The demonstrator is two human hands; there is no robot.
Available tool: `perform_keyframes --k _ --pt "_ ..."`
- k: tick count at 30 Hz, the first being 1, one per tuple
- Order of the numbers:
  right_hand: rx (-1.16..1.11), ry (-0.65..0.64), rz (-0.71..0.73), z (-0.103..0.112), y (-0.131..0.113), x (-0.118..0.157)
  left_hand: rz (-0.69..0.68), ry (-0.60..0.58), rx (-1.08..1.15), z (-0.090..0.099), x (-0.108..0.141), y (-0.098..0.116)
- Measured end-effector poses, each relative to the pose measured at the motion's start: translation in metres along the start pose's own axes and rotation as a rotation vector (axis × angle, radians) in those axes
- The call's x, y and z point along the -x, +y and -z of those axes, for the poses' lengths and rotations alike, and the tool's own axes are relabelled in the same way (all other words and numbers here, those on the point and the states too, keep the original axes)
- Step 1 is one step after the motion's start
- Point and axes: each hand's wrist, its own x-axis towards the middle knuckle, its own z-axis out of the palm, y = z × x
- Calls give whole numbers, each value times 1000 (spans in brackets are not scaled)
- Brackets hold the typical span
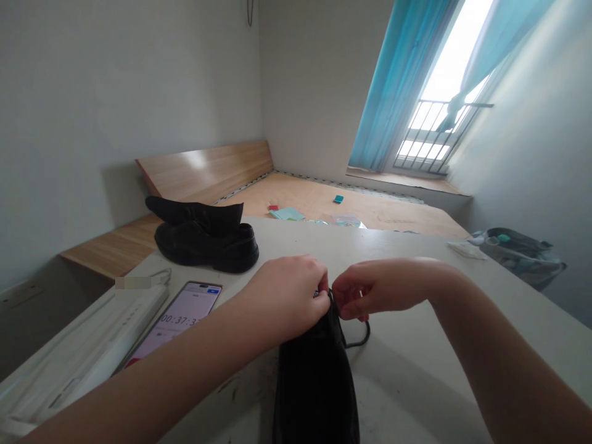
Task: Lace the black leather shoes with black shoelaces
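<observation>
A black shoe (317, 382) lies on the white table close in front of me, its toe toward me. A dark shoelace (363, 338) curves out in a loop from its right side. My left hand (296, 293) rests over the shoe's lacing, with fingers curled and pinched at the lace area. Just to the right, my right hand (365, 288) has thumb and fingers pinched together by the shoe's edge, at the lace. Both fingertips nearly meet, and the exact hold on the lace is partly hidden. Another black shoe (208, 243) stands at the table's back left.
A phone (187, 308) showing a running timer lies left of my left forearm, beside a white plastic-wrapped box (92, 351). Behind the white table (407, 357) is a wooden bed board (319, 191) with small items. A bin with a bag (518, 253) stands at right.
</observation>
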Motion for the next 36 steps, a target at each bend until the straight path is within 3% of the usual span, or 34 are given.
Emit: perform_keyframes --k 7,11,16,18,23,30,36 --pt "29 57 25 -2 4 -1 5 69 64 5 1 1" --pt "36 269 93 -1 4 5 1 185 210 17 3 0" --pt "-161 500 497 2 -7 10 -13 329 435 26 4 -2" --pt "-254 539 568 1 -11 10 -49 334 536 26 5 -1" --pt "-471 489 556 -1 -12 11 -59 341 773 24 7 4" --pt "-247 591 444 -8 -20 5 85 343 1510 25 0 5" --pt "-318 615 486 -15 -24 -8 35 397 1506 23 -5 4"
